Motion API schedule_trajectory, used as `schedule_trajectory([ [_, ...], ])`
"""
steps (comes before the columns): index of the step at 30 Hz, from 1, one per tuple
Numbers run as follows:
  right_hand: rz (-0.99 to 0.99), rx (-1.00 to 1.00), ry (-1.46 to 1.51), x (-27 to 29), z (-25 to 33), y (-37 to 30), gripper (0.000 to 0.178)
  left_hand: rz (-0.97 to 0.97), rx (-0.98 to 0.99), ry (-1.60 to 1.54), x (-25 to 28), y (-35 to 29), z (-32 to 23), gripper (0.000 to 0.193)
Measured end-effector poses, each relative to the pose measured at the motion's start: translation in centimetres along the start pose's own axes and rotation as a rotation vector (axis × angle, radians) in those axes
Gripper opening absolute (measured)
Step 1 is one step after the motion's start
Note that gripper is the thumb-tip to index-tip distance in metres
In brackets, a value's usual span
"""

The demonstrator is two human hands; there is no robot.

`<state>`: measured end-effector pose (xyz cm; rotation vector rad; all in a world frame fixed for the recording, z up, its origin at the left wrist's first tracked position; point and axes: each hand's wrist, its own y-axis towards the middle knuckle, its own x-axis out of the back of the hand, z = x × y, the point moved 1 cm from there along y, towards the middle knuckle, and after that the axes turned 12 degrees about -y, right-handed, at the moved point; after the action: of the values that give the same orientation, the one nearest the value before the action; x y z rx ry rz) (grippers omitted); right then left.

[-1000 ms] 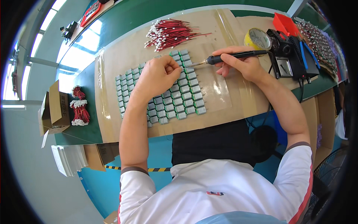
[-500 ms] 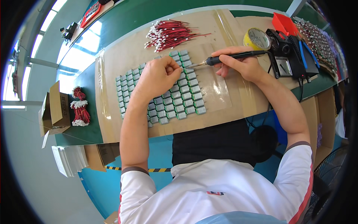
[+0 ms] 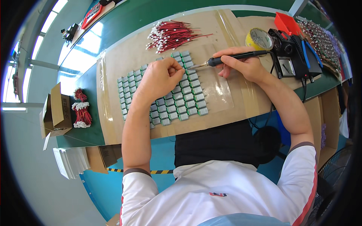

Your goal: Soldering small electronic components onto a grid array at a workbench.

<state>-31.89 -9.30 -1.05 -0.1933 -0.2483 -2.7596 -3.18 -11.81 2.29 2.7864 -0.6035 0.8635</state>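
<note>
My right hand (image 3: 243, 64) grips a black soldering iron (image 3: 234, 58) like a pen. The iron's metal tip points left and meets the upper right part of a grid of grey block-shaped parts on green boards (image 3: 181, 101). Over the same grid, my left hand (image 3: 160, 77) is closed in a pinch, its fingertips close to the iron's tip. Whatever lies between those fingers is too small to make out. Part of the grid is hidden beneath my left hand and forearm. Beyond it lies a loose pile of red wires with white connectors (image 3: 173, 35).
At the right stand a soldering station (image 3: 292, 52), a yellow round tub (image 3: 259, 39) and a red bin (image 3: 285, 24). Bundled red wires (image 3: 81, 113) and an open cardboard box (image 3: 59, 109) are at the left. Brown sheeting (image 3: 241, 90) covers the green table.
</note>
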Motion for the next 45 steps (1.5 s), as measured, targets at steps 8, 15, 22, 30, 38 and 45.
schedule_trajectory([
  [8,0.005,-0.008,-0.006,0.0,0.1,0.0,0.025,0.006,-0.01,-0.008,0.0,-0.1,-0.1,0.014],
  [15,0.0,-0.008,0.003,0.0,-0.1,0.0,0.025,-0.011,-0.041,-0.013,-0.2,0.0,0.1,0.015],
  [22,-0.004,0.005,-0.003,0.0,0.2,0.0,0.025,0.045,0.019,0.02,-0.1,0.0,-0.3,0.019],
  [30,-0.017,0.017,0.003,0.1,-0.1,0.1,0.026,-0.166,0.193,-0.348,0.2,0.2,-0.9,0.016],
  [38,-0.035,0.015,-0.027,0.2,0.0,0.0,0.025,-0.186,0.153,-0.252,0.5,0.5,0.2,0.023],
  [45,0.004,0.054,-0.023,0.3,0.1,-0.3,0.024,-0.039,0.081,-0.146,0.4,0.0,0.3,0.01],
])
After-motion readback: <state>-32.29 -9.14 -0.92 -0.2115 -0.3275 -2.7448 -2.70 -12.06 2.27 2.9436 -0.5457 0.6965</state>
